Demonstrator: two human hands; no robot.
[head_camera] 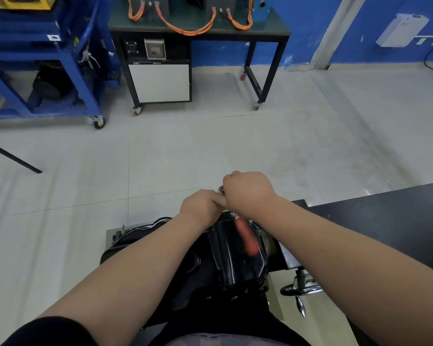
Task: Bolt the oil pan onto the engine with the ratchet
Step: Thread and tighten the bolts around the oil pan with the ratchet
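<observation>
Glossy black, ribbed oil pan [238, 255] seated on the engine [128, 248], beside a matte dark bench [385, 221]. Right hand [248, 193] fisted over the shiny metal head of the ratchet [246, 238]; its blurred red handle slants across the pan. Left hand [203, 206] curled against the right, grasp hidden.

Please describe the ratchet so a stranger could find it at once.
Find the black oil pan low in the middle of the view. Over it, from under the right hand toward the viewer, runs the ratchet: its orange-red handle is the only bright thing on the dark metal.
</observation>
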